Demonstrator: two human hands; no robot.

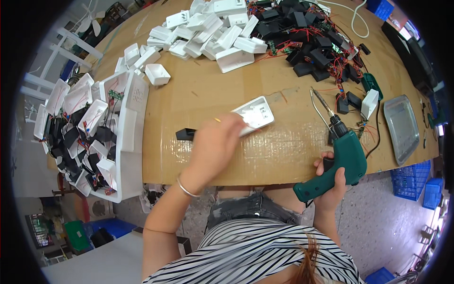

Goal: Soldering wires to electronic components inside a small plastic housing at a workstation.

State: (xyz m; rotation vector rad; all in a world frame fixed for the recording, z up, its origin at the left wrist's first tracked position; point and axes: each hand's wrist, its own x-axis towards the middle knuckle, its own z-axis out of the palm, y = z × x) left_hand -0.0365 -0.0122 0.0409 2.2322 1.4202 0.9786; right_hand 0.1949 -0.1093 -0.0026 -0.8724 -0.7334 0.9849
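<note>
My right hand (pixel 333 182) is wrapped round the handle of a green soldering gun (pixel 347 154), with a finger by its black trigger. Its metal tip and thin feed tube point away from me, over the cardboard. An open white plastic case (pixel 257 113) lies in the middle of the table. Over the case's near left end is my left hand (pixel 215 142), fingers bent and pressed together; what they pinch is hidden. A black box (pixel 185 134) sticks out to the left from behind this hand. A short red wire shows inside the case.
Cardboard (pixel 189 165) covers the table. White cases (pixel 203 31) are heaped at the back, beside black boxes with red wires (pixel 317 42). A white bin (pixel 135 142) of wired cases stands at left. At right lie a metal tray (pixel 402 128) and the gun's black cord (pixel 377 137).
</note>
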